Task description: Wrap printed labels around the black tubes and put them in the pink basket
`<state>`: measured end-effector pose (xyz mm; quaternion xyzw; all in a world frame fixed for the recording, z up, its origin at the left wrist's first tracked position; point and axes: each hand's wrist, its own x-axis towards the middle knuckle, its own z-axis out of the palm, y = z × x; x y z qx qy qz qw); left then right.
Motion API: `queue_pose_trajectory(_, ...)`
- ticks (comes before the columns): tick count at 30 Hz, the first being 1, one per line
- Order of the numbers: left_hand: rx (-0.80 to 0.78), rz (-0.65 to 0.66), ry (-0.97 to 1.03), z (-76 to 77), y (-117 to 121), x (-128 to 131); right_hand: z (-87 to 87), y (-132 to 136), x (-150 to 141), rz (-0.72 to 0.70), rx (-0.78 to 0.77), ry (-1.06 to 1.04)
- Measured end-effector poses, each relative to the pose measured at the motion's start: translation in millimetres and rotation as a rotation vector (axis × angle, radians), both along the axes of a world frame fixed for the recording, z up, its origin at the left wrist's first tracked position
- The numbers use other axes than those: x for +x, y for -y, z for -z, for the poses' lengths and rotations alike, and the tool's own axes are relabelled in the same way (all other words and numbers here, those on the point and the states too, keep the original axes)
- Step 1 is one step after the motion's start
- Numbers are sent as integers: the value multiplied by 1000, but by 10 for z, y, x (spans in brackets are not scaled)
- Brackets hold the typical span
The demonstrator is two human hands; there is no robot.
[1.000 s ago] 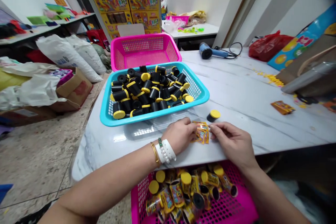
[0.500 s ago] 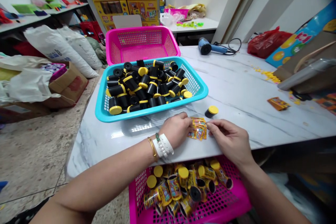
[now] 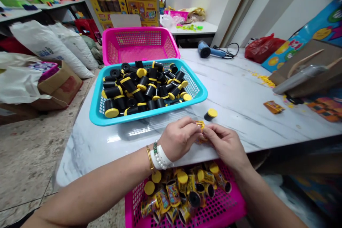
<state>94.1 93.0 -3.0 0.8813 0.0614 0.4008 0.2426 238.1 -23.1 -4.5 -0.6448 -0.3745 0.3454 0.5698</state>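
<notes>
My left hand (image 3: 178, 138) and my right hand (image 3: 224, 144) meet near the front edge of the marble table (image 3: 240, 92). Both pinch a small stack of yellow-orange printed labels (image 3: 200, 125), mostly hidden by the fingers. Just beyond the hands a single black canister with a yellow cap (image 3: 210, 114) lies on its side. Behind it a teal basket (image 3: 107, 120) holds several black canisters with yellow caps. Below the table edge a pink basket (image 3: 229, 206) holds several canisters wrapped in printed labels.
An empty pink basket (image 3: 139, 44) stands behind the teal one. A blue hair dryer (image 3: 211, 51), a red bag (image 3: 260, 48), an orange label (image 3: 273, 107) and cardboard (image 3: 307, 74) lie to the right. White sacks (image 3: 64, 48) and boxes fill the floor at left.
My hands have drawn together and lifted the labels off the table, so the fingers now cover most of the stack. The camera has tilted slightly down and right.
</notes>
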Motion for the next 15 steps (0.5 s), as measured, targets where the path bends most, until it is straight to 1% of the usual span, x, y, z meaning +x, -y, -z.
queue_pose_trajectory(3, -22, 8, 29, -13, -22, 3, 24, -10, 15, -34, 35, 52)
queue_pose_trajectory(4, -35, -1, 41, -23, -26, 1, 31, -6, 15, -17, 40, 62)
queue_pose_trajectory(7, -113, -61, 68, -78, -17, -12, 44, 17, -4, 131, 45, 79)
queue_pose_trajectory(9, -181, -108, 75, -130, 4, -23, 41, 30, -25, 229, 69, 128)
queue_pose_trajectory(12, -296, -137, 82, -203, 47, -32, 23, 43, -53, 295, 110, 239)
queue_pose_trajectory(15, -441, -109, 72, -237, 82, -29, 15, 54, -76, 324, 135, 344)
